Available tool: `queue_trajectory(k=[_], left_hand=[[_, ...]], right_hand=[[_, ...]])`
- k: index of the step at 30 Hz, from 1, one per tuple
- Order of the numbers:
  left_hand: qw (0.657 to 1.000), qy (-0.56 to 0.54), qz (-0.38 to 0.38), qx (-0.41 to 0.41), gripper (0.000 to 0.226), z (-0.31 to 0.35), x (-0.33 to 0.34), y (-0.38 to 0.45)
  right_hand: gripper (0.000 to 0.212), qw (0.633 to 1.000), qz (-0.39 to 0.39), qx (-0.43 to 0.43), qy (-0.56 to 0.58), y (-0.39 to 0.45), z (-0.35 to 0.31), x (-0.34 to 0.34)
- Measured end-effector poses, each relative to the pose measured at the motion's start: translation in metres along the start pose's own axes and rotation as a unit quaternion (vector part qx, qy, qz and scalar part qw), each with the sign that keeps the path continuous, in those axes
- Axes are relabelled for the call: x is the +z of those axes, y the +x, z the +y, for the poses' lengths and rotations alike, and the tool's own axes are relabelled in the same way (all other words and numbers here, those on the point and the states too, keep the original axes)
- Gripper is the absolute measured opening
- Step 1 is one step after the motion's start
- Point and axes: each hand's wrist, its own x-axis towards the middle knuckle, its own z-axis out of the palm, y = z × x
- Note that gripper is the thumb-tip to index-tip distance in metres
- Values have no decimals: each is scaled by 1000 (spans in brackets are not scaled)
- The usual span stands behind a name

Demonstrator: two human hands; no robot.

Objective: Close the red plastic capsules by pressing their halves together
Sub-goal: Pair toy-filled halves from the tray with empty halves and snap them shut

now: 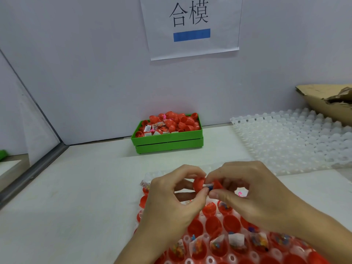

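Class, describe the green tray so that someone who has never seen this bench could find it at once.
Start at the paper sign on the back wall and look straight down to the white table. There, against the wall, stands the green tray, heaped with red capsule halves. It is the only green, solid-walled container; the trays beside it are clear and dimpled.

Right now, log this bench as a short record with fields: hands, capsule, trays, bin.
left hand: grips one red capsule half
right hand: pinches the other half
capsule state: not closed; a white packet shows in the gap between the halves
near tray: holds open red halves, several with small packets inside
clear tray: far right, cups look unfilled
green bin: at the back wall, heaped with red capsule pieces
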Motion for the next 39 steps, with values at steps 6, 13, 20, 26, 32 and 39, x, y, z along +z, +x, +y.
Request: queue_trajectory(k=[6,13,20,26,32,39], left_hand=[[1000,-3,3,-4,18,-1,2,-1],[1000,-2,10,-24,17,-1,2,0],[996,-62,-22,-62,32,0,-6,3],[996,-66,-2,-59,31,0,-8,4],[993,-102,-8,-60,34,1,-7,5],[992,-104,-13,-67,31,3,-8,5]], right_hand=[[26,1000,-3,11,23,0,-2,2],[25,998,33,44,43,4,-3,1],[23,988,73,75,112,6,-4,-1],[26,985,49,68,149,4,-5,1],[32,985,50,75,148,4,-3,4],[28,984,68,65,152,4,-5,3]])
